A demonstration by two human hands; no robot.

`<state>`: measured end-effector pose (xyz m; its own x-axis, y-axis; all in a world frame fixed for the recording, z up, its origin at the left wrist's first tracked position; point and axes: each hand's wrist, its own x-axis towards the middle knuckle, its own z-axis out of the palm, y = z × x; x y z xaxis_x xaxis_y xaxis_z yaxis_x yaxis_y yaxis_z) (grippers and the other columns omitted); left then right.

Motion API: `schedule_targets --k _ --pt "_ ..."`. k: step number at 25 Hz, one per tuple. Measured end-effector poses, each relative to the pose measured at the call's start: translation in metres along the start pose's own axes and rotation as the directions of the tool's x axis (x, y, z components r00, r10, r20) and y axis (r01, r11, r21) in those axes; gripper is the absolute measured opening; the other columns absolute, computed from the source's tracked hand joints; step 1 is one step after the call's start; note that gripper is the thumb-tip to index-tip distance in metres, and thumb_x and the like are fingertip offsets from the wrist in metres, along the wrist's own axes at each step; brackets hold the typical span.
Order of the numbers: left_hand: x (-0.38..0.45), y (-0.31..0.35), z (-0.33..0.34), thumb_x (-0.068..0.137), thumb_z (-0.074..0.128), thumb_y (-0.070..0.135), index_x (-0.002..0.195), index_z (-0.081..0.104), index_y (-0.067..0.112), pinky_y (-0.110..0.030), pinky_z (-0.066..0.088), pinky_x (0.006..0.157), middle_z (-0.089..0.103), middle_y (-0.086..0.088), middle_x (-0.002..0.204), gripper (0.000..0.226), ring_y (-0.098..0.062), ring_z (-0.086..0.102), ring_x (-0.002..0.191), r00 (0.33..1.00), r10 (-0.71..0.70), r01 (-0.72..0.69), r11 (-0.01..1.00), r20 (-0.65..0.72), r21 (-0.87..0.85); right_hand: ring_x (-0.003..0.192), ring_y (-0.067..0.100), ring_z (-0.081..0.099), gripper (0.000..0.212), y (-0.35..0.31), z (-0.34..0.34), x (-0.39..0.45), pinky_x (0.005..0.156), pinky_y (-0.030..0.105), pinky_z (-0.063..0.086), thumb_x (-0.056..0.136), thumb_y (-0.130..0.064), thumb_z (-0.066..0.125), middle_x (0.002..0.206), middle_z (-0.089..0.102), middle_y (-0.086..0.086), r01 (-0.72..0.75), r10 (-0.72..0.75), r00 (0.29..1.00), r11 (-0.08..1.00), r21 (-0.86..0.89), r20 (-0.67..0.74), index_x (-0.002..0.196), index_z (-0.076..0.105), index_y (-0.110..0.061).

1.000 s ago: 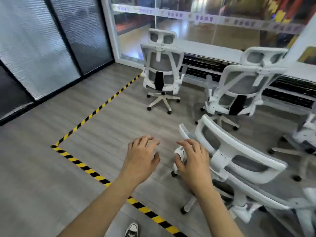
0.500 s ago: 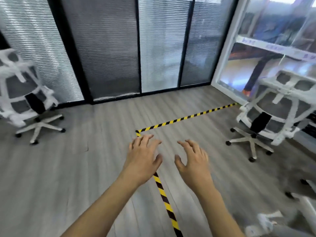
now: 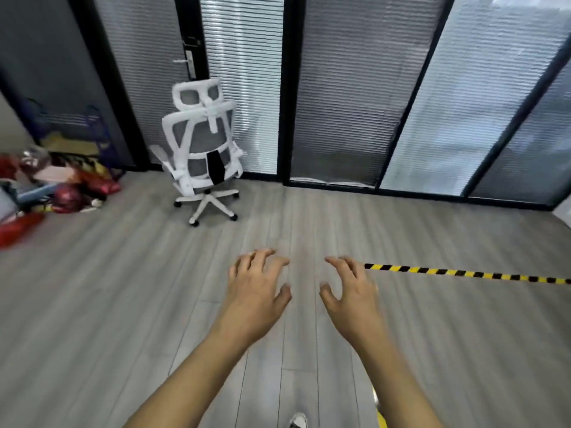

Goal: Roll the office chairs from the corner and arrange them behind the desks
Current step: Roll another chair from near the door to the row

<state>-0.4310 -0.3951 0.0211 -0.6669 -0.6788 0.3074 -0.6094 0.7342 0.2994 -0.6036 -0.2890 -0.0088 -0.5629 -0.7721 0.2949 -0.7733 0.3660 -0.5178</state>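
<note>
One white office chair (image 3: 202, 152) with grey mesh back and a headrest stands on its wheeled base against the glass wall, upper left of centre, its back turned to me. My left hand (image 3: 258, 288) and my right hand (image 3: 349, 291) hover side by side over the bare floor in the middle of the view, palms down, fingers spread and curled. Both hold nothing. The chair is well beyond them, up and to the left. No desk is in view.
Glass partitions with blinds and black frames (image 3: 349, 97) line the far side, with a door handle (image 3: 187, 61) above the chair. A pile of red and coloured bags (image 3: 55, 193) lies at the left. Yellow-black floor tape (image 3: 463, 273) runs off to the right. My shoe (image 3: 298, 421) shows below.
The view has swung left: the chairs by the window have left the frame and the lone chair by the door now sits upper left. My hands stay spread and empty.
</note>
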Motion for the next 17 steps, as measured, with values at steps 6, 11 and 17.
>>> schedule_targets --k 6,11,17 --pt "0.131 -0.112 0.019 0.090 0.056 0.040 0.127 0.053 0.030 -0.043 0.030 0.109 0.049 0.001 0.139 0.038 -0.022 0.041 0.128 0.995 -0.103 0.104 0.992 -0.009 0.079 0.123 0.013 0.046 0.047 -0.037 0.106 0.165 0.107 0.036 0.034 0.092 -0.035 0.060 0.134 0.048 -0.010 0.109 -0.114 0.989 0.992 0.060 0.095 0.137 0.047 -0.036" --pt "0.256 -0.201 0.014 0.094 0.051 0.043 0.134 0.050 0.031 -0.039 0.023 0.113 0.043 0.003 0.144 0.041 -0.020 0.035 0.134 0.985 -0.172 0.172 0.977 -0.012 0.123 0.125 0.015 0.045 0.048 -0.080 0.173 0.326 0.109 0.038 0.031 0.092 -0.036 0.058 0.133 0.048 -0.009 0.164 -0.182 0.969 0.979 0.120 0.166 0.139 0.047 -0.035" --pt "0.390 -0.302 0.027 0.090 0.053 0.041 0.125 0.054 0.028 -0.043 0.032 0.107 0.049 0.001 0.135 0.037 -0.024 0.042 0.126 0.965 -0.247 0.256 0.961 -0.089 0.102 0.121 0.012 0.045 0.046 -0.121 0.237 0.490 0.111 0.036 0.031 0.092 -0.035 0.059 0.129 0.045 -0.011 0.253 -0.280 0.939 0.955 0.155 0.198 0.136 0.046 -0.036"
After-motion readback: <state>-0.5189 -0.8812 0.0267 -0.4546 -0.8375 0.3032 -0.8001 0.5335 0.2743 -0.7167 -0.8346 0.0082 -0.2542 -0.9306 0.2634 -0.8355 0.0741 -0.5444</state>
